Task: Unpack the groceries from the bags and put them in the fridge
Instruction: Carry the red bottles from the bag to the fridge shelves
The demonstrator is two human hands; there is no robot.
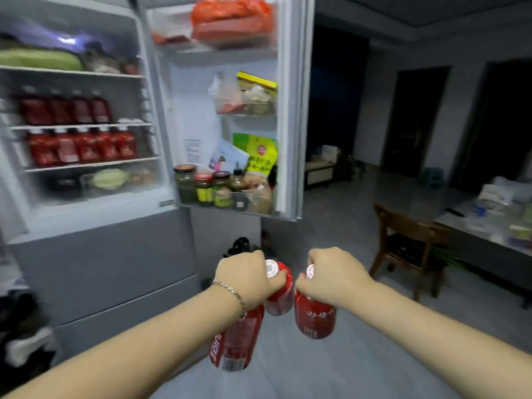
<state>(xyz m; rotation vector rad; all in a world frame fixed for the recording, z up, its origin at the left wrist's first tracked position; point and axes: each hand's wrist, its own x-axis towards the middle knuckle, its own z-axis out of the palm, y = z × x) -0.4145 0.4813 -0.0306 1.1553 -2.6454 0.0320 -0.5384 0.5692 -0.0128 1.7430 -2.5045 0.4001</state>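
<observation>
Red-labelled drink bottles hang from both fists. The left hand [244,279] curls round two necks: a first bottle [236,341] dangles under its wrist and a second bottle [278,298] sits just right of its fingers (white cap up). The right hand [335,279] clamps a third bottle [315,321], which hangs beneath it. Up and left of both hands stands the open fridge [100,269].

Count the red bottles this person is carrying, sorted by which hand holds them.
Left hand: 2 red bottles
Right hand: 1 red bottle
Total: 3
</observation>
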